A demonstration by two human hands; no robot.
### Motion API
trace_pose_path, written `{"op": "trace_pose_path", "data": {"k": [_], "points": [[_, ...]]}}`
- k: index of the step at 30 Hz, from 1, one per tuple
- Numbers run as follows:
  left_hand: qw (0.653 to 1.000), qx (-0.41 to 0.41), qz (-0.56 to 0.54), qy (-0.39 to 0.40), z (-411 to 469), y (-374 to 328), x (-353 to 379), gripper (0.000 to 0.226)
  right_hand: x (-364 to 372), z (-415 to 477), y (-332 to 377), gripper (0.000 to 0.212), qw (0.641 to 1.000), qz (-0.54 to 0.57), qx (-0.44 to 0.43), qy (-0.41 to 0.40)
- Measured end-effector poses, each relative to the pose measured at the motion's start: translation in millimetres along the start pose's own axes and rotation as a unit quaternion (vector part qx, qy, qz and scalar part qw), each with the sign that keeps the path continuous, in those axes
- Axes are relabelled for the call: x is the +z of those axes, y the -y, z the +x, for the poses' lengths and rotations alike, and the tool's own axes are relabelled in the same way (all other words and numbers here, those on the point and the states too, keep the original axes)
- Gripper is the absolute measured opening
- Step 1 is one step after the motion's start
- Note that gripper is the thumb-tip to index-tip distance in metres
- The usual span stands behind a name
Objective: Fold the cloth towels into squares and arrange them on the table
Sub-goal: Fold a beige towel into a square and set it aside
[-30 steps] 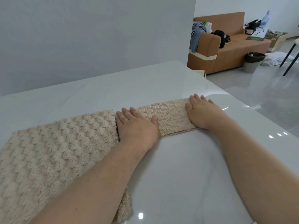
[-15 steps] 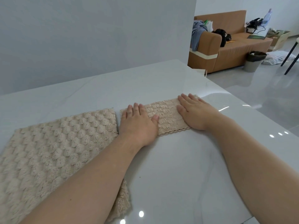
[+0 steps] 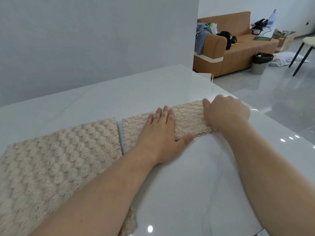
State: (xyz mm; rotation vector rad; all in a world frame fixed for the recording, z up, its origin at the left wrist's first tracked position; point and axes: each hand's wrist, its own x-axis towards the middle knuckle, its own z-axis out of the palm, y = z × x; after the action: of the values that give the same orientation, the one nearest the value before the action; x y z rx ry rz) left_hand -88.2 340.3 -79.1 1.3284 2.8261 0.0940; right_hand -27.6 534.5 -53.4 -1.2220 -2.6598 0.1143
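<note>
A narrow folded strip of beige towel point(image 3: 189, 118) lies across the white table point(image 3: 187, 184). My left hand point(image 3: 161, 135) lies flat on the strip's middle, fingers straight. At the strip's right end my right hand point(image 3: 225, 111) has its fingers curled round the towel's edge, thumb on top. A larger beige towel point(image 3: 56, 160) with a bubbled pile lies spread to the left, a thin gap apart from the strip. My left forearm crosses its near corner.
A grey wall stands behind the table. The table's right edge runs close to my right hand, with glossy floor beyond. Far right stand a brown sofa point(image 3: 238, 48) with clutter, a bin point(image 3: 262, 63) and a chair leg point(image 3: 298, 57).
The right hand slid right to the strip's end and its fingers curled round the edge. The left hand shifted right toward the strip's middle. A gap now shows between the two towels.
</note>
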Motion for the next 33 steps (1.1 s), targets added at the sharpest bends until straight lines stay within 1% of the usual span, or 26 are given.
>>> {"op": "trace_pose_path", "data": {"k": [2, 4, 6, 8, 10, 12, 15, 17, 19, 22, 24, 27, 31, 33], "points": [[1.0, -0.005, 0.0, 0.008, 1, 1, 2, 0.106, 1, -1, 1, 0.066, 0.999, 0.006, 0.015, 0.034], [1.0, -0.005, 0.0, 0.013, 2, 2, 4, 0.104, 3, -2, 4, 0.067, 0.998, 0.015, 0.009, 0.058], [1.0, -0.002, -0.001, 0.012, 4, 2, 5, 0.102, 4, -3, 8, 0.064, 0.997, 0.016, -0.001, 0.079], [1.0, 0.001, -0.002, 0.012, 4, 3, 5, 0.102, 4, -4, 9, 0.058, 0.996, 0.023, -0.011, 0.082], [1.0, 0.0, -0.003, 0.015, 3, 3, 5, 0.102, 2, -3, 8, 0.049, 0.996, 0.052, -0.016, 0.074], [1.0, 0.001, -0.006, 0.019, 3, 3, 5, 0.103, -3, -1, 6, 0.042, 0.992, 0.107, -0.013, 0.067], [1.0, -0.001, -0.017, 0.023, 3, 1, 4, 0.099, -14, 0, 4, 0.042, 0.981, 0.182, -0.023, 0.054], [0.999, -0.007, -0.043, 0.031, 5, 1, 3, 0.085, -24, -4, 5, 0.04, 0.971, 0.23, -0.059, 0.037], [0.998, -0.01, -0.055, 0.033, 7, 2, 3, 0.071, -34, -12, 8, 0.037, 0.951, 0.289, -0.106, 0.015], [0.999, -0.007, -0.028, 0.032, 7, 2, 4, 0.069, -38, -23, 17, 0.039, 0.933, 0.316, -0.17, -0.025], [0.999, -0.007, -0.027, 0.031, 8, 2, 5, 0.07, -35, -26, 22, 0.04, 0.925, 0.325, -0.192, -0.038], [0.998, -0.014, -0.062, 0.01, 8, 3, 4, 0.071, -34, -28, 24, 0.037, 0.919, 0.334, -0.203, -0.048], [0.984, -0.027, -0.163, -0.072, 11, 10, -6, 0.067, -36, -27, 24, 0.033, 0.913, 0.344, -0.207, -0.069], [0.987, 0.0, -0.125, -0.096, 15, 20, -14, 0.072, -36, -27, 24, 0.032, 0.911, 0.347, -0.21, -0.071]]}}
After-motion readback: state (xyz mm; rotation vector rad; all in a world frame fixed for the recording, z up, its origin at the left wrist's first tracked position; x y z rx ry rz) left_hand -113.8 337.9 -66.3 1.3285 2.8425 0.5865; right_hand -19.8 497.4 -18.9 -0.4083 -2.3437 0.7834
